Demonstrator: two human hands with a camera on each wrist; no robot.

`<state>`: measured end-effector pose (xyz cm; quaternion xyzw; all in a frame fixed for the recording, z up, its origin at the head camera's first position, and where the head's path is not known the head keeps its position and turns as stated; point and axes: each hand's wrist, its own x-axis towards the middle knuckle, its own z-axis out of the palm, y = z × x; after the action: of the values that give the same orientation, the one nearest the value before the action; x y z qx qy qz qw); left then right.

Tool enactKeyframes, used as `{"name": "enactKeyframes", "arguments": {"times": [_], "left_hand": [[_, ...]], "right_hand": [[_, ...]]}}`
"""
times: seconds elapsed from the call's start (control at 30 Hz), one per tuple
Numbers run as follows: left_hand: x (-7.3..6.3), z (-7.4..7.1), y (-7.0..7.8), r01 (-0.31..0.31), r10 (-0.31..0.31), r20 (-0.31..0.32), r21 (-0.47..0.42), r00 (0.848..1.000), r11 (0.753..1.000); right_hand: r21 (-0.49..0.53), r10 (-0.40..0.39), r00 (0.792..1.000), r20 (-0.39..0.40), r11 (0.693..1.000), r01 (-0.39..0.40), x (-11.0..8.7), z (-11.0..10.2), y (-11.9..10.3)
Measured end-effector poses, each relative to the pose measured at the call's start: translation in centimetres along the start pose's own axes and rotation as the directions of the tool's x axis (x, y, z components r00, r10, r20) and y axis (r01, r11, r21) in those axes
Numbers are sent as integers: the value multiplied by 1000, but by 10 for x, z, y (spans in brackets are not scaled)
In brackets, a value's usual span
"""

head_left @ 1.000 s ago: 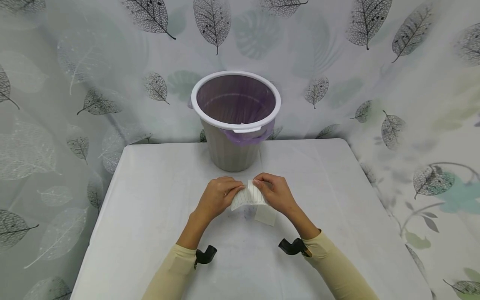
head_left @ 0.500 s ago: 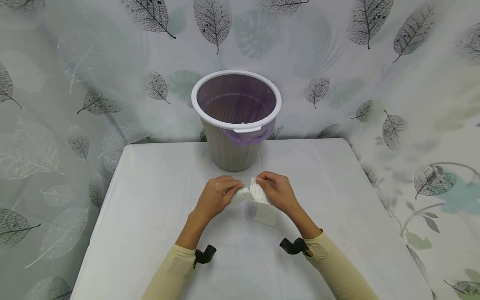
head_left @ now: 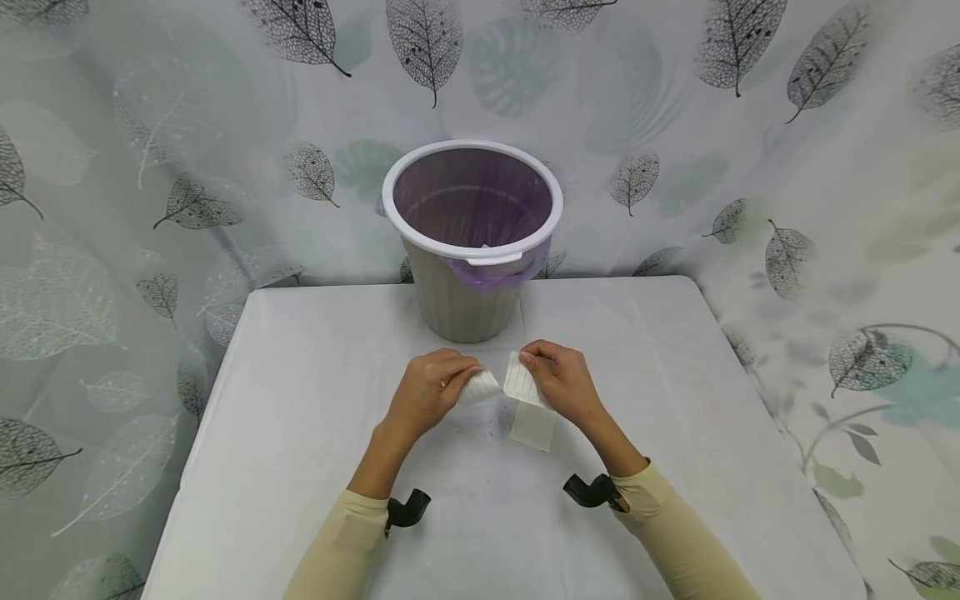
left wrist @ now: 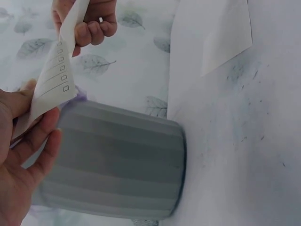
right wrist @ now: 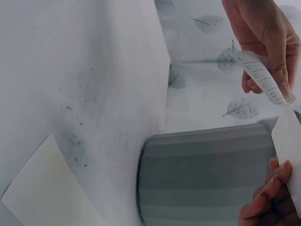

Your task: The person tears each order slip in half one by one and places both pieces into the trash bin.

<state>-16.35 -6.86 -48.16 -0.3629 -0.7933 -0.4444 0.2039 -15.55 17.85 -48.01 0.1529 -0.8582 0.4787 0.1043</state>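
Observation:
My left hand (head_left: 431, 387) pinches a strip of lined paper (head_left: 480, 386) between thumb and fingers. Opposite it, my right hand (head_left: 564, 385) holds another lined part of the paper (head_left: 521, 379). A row of small printed checkboxes runs along the edge of the left part (left wrist: 54, 84) in the left wrist view. Both wrist views show the two parts meeting or overlapping at a narrow point; whether they are still joined I cannot tell. Below the right hand, a small cream sheet (head_left: 533, 427) lies on the table.
Behind the hands stands a grey bin (head_left: 468, 304) with a white rim and a purple liner, something small and pinkish inside. Dark specks (right wrist: 75, 136) dot the white table (head_left: 300, 467) near the cream sheet. Leaf-patterned curtains (head_left: 247, 125) surround the table's back and sides.
The split in the paper has widened from its far edge. My left hand has shifted slightly left and my right hand slightly right, each with its part; the left part has curled over.

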Motion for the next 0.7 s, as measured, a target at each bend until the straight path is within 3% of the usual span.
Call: {"name": "enactKeyframes", "arguments": {"times": [0.3, 0.43, 0.57, 0.7], "left_hand": [[-1, -5, -1, 23, -23, -18, -11, 1000, 1000], [1, -14, -1, 36, -37, -38, -9, 999, 999], [11, -29, 2, 15, -16, -78, -13, 997, 1000], [30, -45, 8, -30, 29, -131, -5, 991, 1000]], "right_hand": [[-10, 4, 1000, -22, 1000, -5, 2, -3, 1], [6, 28, 999, -40, 1000, -28, 3, -8, -2], [71, 29, 998, -64, 997, -24, 11, -19, -17], [137, 0, 995, -102, 990, 14, 25, -31, -37]]}}
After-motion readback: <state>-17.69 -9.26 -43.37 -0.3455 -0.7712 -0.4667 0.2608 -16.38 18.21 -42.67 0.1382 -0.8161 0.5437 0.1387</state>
